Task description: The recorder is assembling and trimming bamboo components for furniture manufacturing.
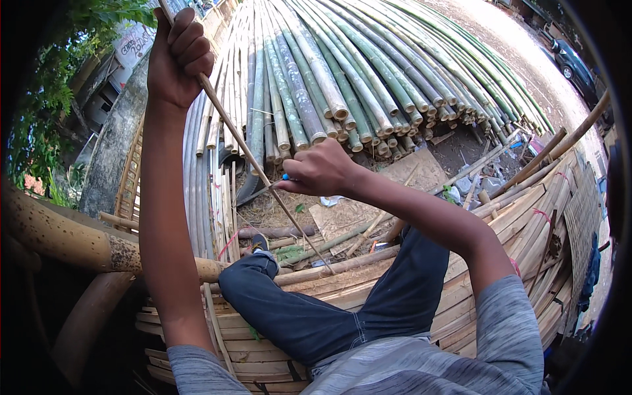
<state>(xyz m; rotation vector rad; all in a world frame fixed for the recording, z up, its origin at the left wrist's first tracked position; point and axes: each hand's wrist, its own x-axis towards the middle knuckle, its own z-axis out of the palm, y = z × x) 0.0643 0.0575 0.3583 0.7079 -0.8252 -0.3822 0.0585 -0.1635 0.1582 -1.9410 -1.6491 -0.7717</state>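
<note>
My left hand (184, 49), raised at the upper left, is closed in a fist round a long, thin bamboo stick (230, 123). The stick slants down to the right, its lower end by the split bamboo between my knees. My right hand (322, 170) is closed in front of me, near the middle of the stick. A narrow blade (258, 192), seemingly a knife's, juts left from this fist and crosses the stick. A small bright blue part (286, 176) shows at the fingers; the rest of the handle is hidden in my grip.
A big pile of green bamboo poles (336, 99) lies ahead, cut ends toward me. I sit on stacked split bamboo (461, 289). A thick bamboo pole (72, 237) crosses at left, beside a concrete wall (115, 141). A dark car (571, 66) stands far right.
</note>
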